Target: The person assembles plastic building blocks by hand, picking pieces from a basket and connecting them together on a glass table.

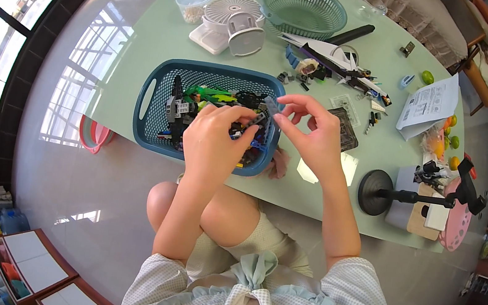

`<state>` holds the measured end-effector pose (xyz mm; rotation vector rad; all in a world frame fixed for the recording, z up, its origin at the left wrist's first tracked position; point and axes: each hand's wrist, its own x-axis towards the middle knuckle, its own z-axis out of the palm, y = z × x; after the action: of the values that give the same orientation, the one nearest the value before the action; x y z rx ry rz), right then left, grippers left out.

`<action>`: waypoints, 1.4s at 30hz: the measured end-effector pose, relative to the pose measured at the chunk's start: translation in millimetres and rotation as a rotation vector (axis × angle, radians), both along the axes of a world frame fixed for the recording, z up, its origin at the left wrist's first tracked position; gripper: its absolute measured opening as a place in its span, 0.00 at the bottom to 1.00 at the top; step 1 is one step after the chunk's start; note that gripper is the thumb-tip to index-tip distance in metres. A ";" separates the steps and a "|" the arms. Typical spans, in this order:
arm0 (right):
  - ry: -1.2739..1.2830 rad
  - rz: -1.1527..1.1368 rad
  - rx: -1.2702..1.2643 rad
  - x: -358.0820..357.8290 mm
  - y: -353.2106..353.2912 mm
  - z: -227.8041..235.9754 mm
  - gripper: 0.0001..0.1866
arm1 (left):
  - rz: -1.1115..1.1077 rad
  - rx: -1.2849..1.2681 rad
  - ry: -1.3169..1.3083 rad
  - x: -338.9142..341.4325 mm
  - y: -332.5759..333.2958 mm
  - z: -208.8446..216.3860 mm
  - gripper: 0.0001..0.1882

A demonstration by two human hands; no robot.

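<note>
Leftmost, the left hand [214,139] hovers palm-down over the teal basket [160,81], its grip curled and pinching one end of a dark gray brick piece [259,118]. Beside it, the right hand [315,131] is raised, thumb and forefinger pinching a small gray flat brick [272,104] above the basket's right rim, on the pale green surface [149,27].
</note>
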<state>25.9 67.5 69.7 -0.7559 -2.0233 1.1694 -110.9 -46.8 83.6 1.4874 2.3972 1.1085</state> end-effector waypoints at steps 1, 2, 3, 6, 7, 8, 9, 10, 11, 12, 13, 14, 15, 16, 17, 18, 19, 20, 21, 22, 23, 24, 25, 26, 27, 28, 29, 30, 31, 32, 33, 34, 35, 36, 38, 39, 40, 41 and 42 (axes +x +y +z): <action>-0.003 0.001 -0.002 -5.2 -0.3 -0.2 0.13 | 0.001 -0.002 -0.003 -3.4 0.5 -2.8 0.12; 0.003 -0.012 0.097 -9.8 -0.3 -0.4 0.13 | -0.003 0.048 0.084 -6.2 1.6 -6.2 0.14; 0.009 -0.025 0.195 -11.6 -0.7 -0.7 0.13 | -0.009 0.098 0.171 -7.2 1.8 -8.2 0.15; -0.028 -0.110 0.207 -6.3 -0.8 -3.2 0.12 | -0.006 0.144 0.114 -2.8 0.5 -9.1 0.17; -0.028 -0.108 0.206 -1.8 -1.0 -7.5 0.12 | -0.003 0.173 0.089 0.0 -2.0 -8.9 0.16; -0.034 -0.117 0.137 5.1 0.6 -16.2 0.10 | -0.003 0.175 0.086 3.6 -3.8 -10.1 0.16; -0.040 -0.126 0.067 12.2 1.4 -22.3 0.08 | -0.021 0.205 0.066 7.6 -6.1 -12.0 0.15; -0.121 -0.120 0.010 18.8 -1.1 -25.4 0.09 | -0.036 0.233 0.048 11.8 -8.7 -14.5 0.14; -0.122 -0.117 0.010 23.9 -4.5 -32.6 0.09 | -0.053 0.266 0.049 17.5 -11.0 -16.3 0.13; -0.209 -0.070 0.049 28.6 -8.0 -43.6 0.11 | -0.057 0.272 0.038 24.6 -14.2 -17.6 0.12; -0.297 -0.025 0.087 34.0 -10.8 -56.7 0.13 | -0.064 0.277 0.024 32.9 -17.0 -20.6 0.12; -0.289 -0.004 0.157 35.2 -15.2 -68.0 0.15 | -0.078 0.296 0.036 39.3 -20.0 -24.8 0.12; -0.288 -0.003 0.158 36.6 -20.3 -76.6 0.15 | -0.072 0.301 0.042 48.9 -23.2 -25.8 0.12; -0.312 0.013 0.222 37.6 -25.4 -81.1 0.15 | -0.098 0.298 0.012 57.2 -26.1 -26.8 0.12; -0.336 0.028 0.286 38.2 -29.5 -84.3 0.15 | -0.125 0.295 -0.017 64.7 -28.7 -29.1 0.12; -0.416 0.010 0.269 38.5 -32.6 -86.5 0.15 | -0.130 0.283 0.061 71.0 -30.1 -33.2 0.12; -0.414 0.011 0.271 40.4 -33.3 -88.1 0.15 | -0.129 0.284 0.063 76.6 -32.1 -35.0 0.12; -0.419 0.008 0.254 42.7 -33.1 -89.1 0.14 | -0.142 0.349 0.103 82.3 -34.0 -36.1 0.11; -0.426 0.004 0.237 46.0 -32.7 -89.0 0.13 | -0.157 0.414 0.141 88.5 -36.0 -36.2 0.10; -0.425 0.003 0.237 49.8 -33.4 -86.9 0.13 | -0.179 0.397 0.137 94.7 -40.5 -36.0 0.11; -0.334 -0.012 0.179 55.1 -33.4 -83.2 0.11 | -0.181 0.398 0.137 99.1 -40.3 -35.4 0.11; -0.245 -0.028 0.121 61.4 -32.8 -81.2 0.10 | -0.198 0.338 0.081 103.6 -39.0 -34.3 0.14; -0.243 -0.029 0.123 67.9 -31.2 -80.3 0.10 | -0.212 0.279 0.028 106.9 -37.7 -32.7 0.16; -0.168 -0.019 -0.146 76.3 -28.5 -79.7 0.11 | -0.215 0.281 0.029 109.7 -34.6 -35.0 0.16; -0.091 -0.009 -0.414 84.2 -26.2 -79.0 0.12 | -0.169 0.251 0.020 111.8 -29.5 -42.0 0.18; -0.093 -0.019 -0.411 93.1 -24.8 -78.7 0.12 | -0.127 0.223 0.005 114.1 -23.2 -51.5 0.21; 0.094 0.016 -0.566 100.3 -25.8 -76.8 0.11 | -0.131 0.226 0.006 114.1 -18.5 -61.1 0.21; 0.285 0.051 -0.717 107.0 -27.6 -74.9 0.11 | -0.201 0.185 -0.106 113.1 -13.4 -73.7 0.21; 0.477 0.084 -0.866 113.2 -29.5 -74.1 0.11 | -0.275 0.142 -0.220 112.9 -8.1 -88.6 0.21; 0.524 -0.018 -0.801 109.5 -35.9 -64.2 0.09 | -0.343 0.101 -0.377 113.0 -2.0 -95.5 0.17; 0.526 -0.024 -0.797 114.5 -36.7 -62.4 0.09 | -0.349 0.101 -0.378 115.0 1.3 -102.2 0.17; 0.443 -0.119 -0.787 122.8 -36.7 -61.1 0.09 | -0.436 0.011 -0.600 119.7 6.2 -100.8 0.14; 0.359 -0.213 -0.776 129.4 -36.1 -60.3 0.09 | -0.520 -0.085 -0.821 124.0 11.4 -99.7 0.13; 0.469 -0.299 -0.706 130.1 -31.2 -78.1 0.11 | -0.531 -0.088 -0.823 128.1 18.1 -103.1 0.13; 0.411 -0.281 -0.735 135.2 -28.8 -74.6 0.11 | -0.464 0.005 -1.104 128.8 29.4 -108.5 0.13; 0.350 -0.258 -0.765 136.5 -28.0 -73.2 0.11 | -0.465 0.004 -1.101 127.6 32.9 -110.9 0.13; 0.352 -0.270 -0.761 140.2 -26.4 -77.0 0.11 | -0.442 0.040 -1.082 130.4 38.9 -106.8 0.13; 0.274 -0.230 -0.715 142.3 -24.8 -84.3 0.12 | -0.417 0.077 -1.064 132.9 44.8 -102.6 0.14; 0.197 -0.191 -0.669 144.0 -23.6 -88.8 0.12 | -0.411 -0.074 -1.001 130.5 48.3 -98.2 0.14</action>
<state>169.9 43.9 -19.1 -1.0703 -1.3551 1.7475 19.6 1.6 -14.6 0.9575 1.3640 1.2214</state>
